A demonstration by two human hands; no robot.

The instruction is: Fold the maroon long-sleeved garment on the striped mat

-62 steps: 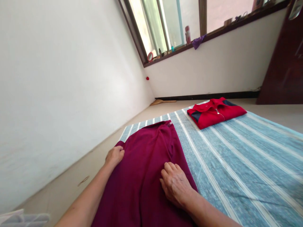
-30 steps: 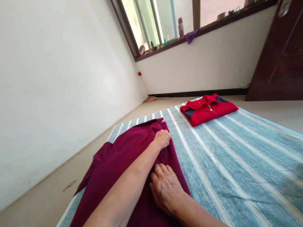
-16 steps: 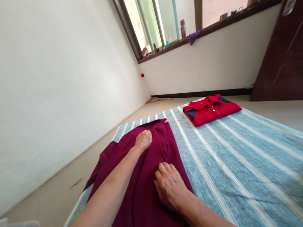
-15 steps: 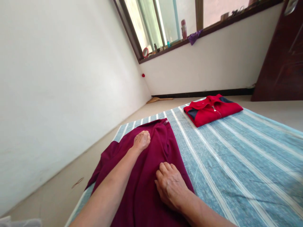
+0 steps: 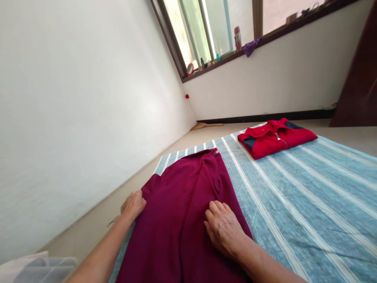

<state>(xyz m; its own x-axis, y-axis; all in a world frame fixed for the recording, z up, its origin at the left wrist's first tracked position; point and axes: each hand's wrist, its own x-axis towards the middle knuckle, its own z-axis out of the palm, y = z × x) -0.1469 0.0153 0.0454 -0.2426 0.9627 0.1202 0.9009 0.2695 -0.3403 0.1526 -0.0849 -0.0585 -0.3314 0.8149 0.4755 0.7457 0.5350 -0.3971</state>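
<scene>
head view: the left hand [image 5: 134, 204] lies at the left edge of the maroon shirt [image 5: 182, 220], fingers curled over the hem; whether it pinches the cloth or only presses it, i cannot tell. its forearm runs in from the lower left, low over the mat. the right hand [image 5: 224, 228] lies palm down and flat on the shirt's right half, fingers spread and pointing away, released, pressing rather than grasping.

half a second ago the left hand was further up, on the middle of the shirt near the collar; now it has drawn back to the near left edge, and the sleeve that stuck out to the left there looks folded in. the right hand has kept its place.

the shirt is a soft, matt knit, spread lengthwise with a long crease down its right side, collar at the far end. it lies on the striped blue mat [image 5: 309, 188], a woven cloth with pale lines. the red folded jacket [image 5: 277, 137], zip-necked with dark panels, sits well apart at the far end.
</scene>
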